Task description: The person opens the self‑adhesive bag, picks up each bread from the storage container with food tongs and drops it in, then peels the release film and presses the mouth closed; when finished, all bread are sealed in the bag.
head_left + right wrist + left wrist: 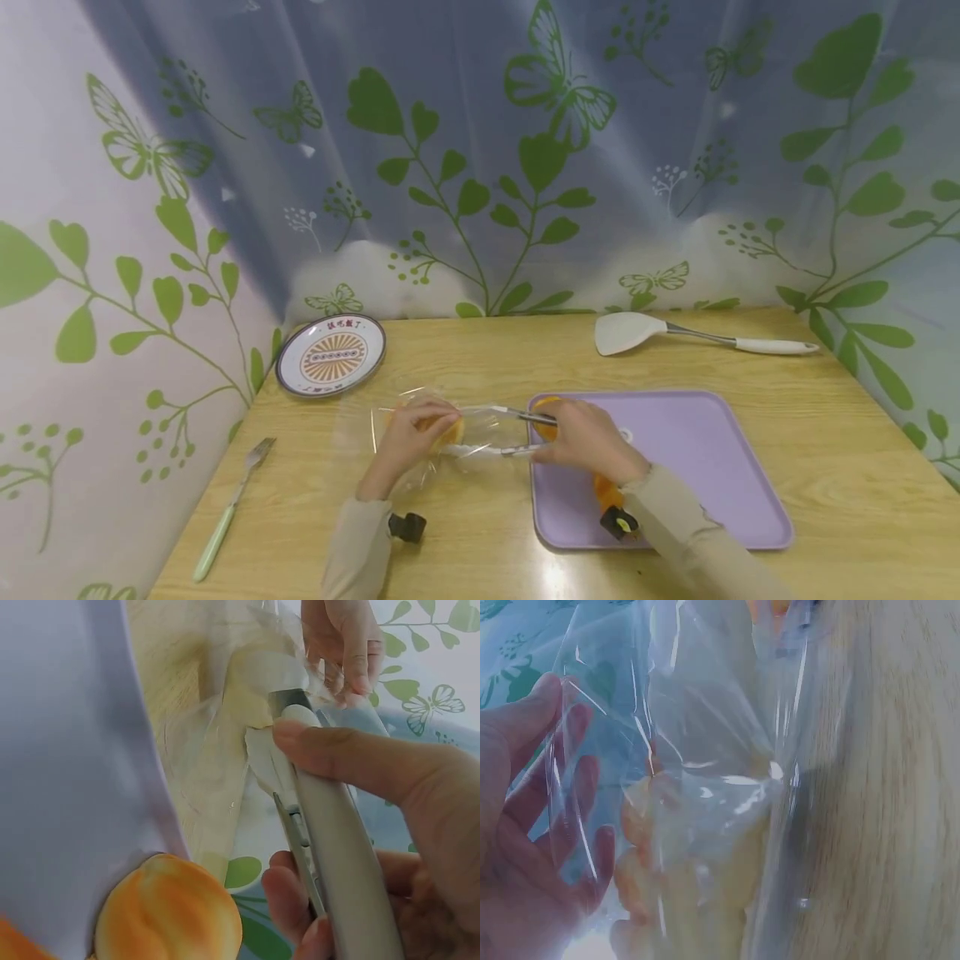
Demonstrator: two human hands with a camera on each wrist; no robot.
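Left fingers (437,410) pinching clear bag (712,750), right fingers (287,900) curled round tongs (341,847), forearms (682,521) angled inward

Head cam's high over the near side of the table (480,525), wide, facing forward and down, curtain (472,108) behind. Left-wrist cam: tight on the clear bag (712,832), left hand (525,862) at frame left. Right-wrist cam: close on the tongs (337,847), right hand (439,810) at frame right, aimed across at the left hand, rolled so curtain falls right. Head and right-wrist share purple tray (67,750), tongs, both hands; all three catch the clear bag.
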